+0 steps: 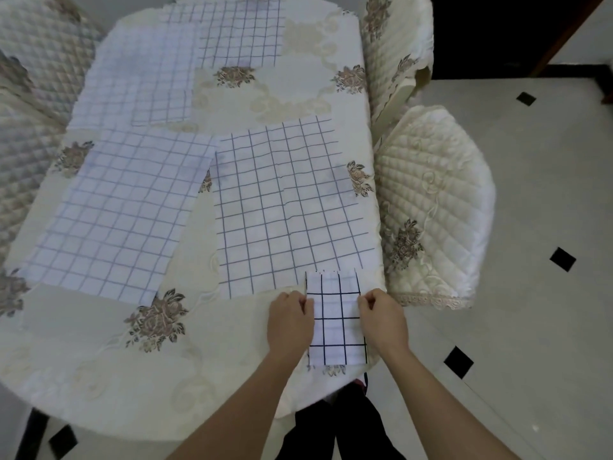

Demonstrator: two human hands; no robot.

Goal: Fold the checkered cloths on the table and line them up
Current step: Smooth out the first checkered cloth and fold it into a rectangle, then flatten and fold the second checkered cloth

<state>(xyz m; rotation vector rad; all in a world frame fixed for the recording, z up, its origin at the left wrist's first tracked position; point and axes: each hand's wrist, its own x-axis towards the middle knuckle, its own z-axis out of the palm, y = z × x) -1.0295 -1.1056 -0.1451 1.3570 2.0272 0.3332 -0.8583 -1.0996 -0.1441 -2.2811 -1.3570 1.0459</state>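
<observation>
My left hand (pixel 290 318), right hand (pixel 381 318) pinch one folded cloth (pixel 335 322) on worktop (pixel 99 376); four flat cloths (pixel 282 200) unfolded; no row yet.

I see a pale tiled floor (pixel 530 200) with small black diamond insets and cream quilted floral-embroidered chairs (pixel 434 207) around a cream floral-clothed tabletop (pixel 132 376).

Soft, even daylight fills the scene, bright without hard glare, and shadows are faint. The round table under its cream floral-embroidered tablecloth (pixel 232 343) looks washed out and slightly hazy toward the far and left edges, where the large white cloths with thin blue grid lines (pixel 109 214) lose contrast and blur. The small folded white cloth with dark grid lines (pixel 335 322) near the bottom is sharpest. Wide-angle distortion bends the quilted cream chair covers (pixel 431 207) and the pale tiled floor (pixel 530 194) outward at the frame edges
</observation>
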